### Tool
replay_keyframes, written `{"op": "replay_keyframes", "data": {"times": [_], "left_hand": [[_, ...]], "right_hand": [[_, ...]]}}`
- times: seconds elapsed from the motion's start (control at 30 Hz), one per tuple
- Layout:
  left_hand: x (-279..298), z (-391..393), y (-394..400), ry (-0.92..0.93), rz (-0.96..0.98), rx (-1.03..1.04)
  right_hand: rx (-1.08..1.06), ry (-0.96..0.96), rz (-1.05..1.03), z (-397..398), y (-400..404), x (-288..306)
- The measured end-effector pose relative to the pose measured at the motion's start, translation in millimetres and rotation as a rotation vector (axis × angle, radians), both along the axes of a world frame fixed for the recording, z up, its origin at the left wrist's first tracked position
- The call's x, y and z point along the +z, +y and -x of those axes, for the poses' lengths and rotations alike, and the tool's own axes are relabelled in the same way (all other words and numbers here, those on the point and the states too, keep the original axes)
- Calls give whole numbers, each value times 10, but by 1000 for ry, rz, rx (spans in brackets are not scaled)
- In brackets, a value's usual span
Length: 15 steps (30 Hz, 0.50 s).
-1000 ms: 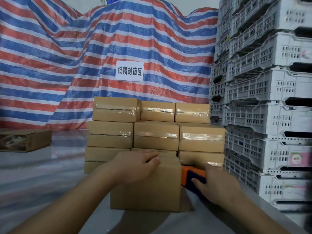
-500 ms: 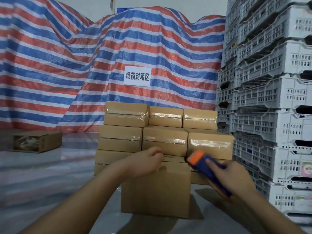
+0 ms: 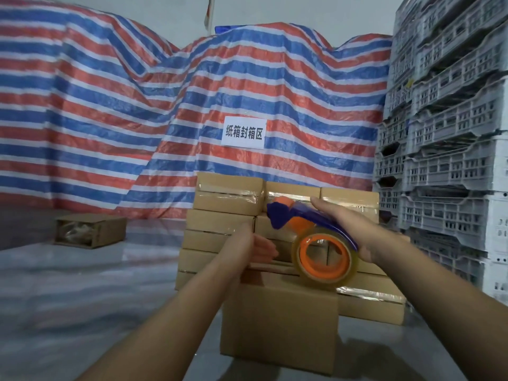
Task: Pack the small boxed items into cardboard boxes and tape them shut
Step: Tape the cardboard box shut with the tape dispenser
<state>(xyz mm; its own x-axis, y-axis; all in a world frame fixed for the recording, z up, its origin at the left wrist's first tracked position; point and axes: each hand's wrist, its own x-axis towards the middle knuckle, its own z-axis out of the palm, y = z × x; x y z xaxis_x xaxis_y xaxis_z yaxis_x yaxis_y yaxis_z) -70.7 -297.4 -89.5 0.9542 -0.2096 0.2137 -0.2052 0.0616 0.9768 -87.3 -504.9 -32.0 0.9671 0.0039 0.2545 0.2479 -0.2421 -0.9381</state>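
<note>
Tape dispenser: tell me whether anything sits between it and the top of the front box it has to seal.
Nothing visible blocks it. The right hand holds the tape dispenser just above the front cardboard box. The left hand hovers to its left, above the box's top, beside that path and not in it.

Plain brown cardboard box (image 3: 280,317), flaps down, sat upright on the grey floor (image 3: 82,312) just in front of a stack of taped boxes (image 3: 228,204). Blue-and-orange tape dispenser (image 3: 310,232) with a clear tape roll (image 3: 325,257) was held tilted above the box's top rear edge, roll end lowest, nose pointing up-left.
</note>
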Motion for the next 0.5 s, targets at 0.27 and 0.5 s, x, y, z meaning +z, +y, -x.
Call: {"op": "replay_keyframes", "data": {"times": [0.27,0.5], "left_hand": [[33,-106,199,137,180,-171],[71,-25,207,101,295,-140]], "right_hand": [[-1,10,191,-100,75,21],[3,-7,235,-128,87,28]]}}
